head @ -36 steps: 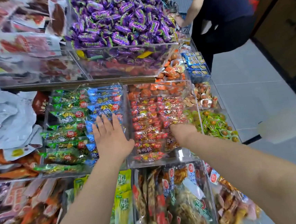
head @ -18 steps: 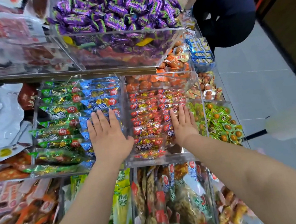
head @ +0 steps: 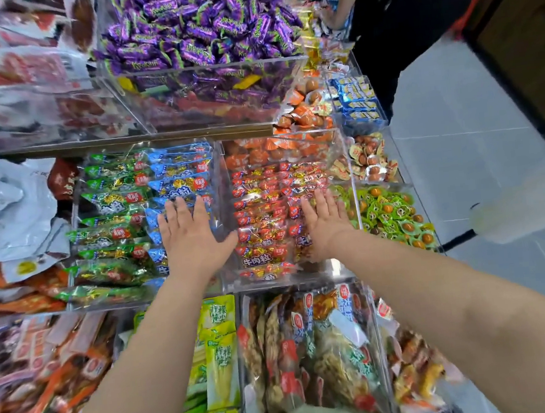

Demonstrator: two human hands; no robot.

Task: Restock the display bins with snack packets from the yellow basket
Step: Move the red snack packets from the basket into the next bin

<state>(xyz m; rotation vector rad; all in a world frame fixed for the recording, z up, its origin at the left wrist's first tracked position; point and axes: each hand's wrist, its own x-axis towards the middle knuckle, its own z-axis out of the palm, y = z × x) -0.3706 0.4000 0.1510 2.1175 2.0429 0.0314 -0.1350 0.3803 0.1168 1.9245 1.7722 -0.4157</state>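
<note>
Head view: the snack packets being stocked fill clear acrylic display bins. The middle bin holds small red packets, glossy with gold print and white labels, laid in tight overlapping rows. The bin at its nine o'clock holds the same kind of packet in two columns, blue packets beside the divider and green packets further out.

The left hand lies palm down on the near end of the blue column. Its fingers are straight and slightly spread, pointing to twelve o'clock, with the thumb stretched towards three o'clock at the divider. It holds nothing.

The right hand lies palm down on the red packets at the bin's three o'clock side, just beside the wall. Its fingers are straight and close together, pressing flat, and grip nothing.

At twelve o'clock a higher bin is heaped with purple candies. Green-wrapped pieces lie at three o'clock of the right hand. Yellow-green packets stand at six o'clock between the forearms. A person in dark clothes stands at one o'clock.
</note>
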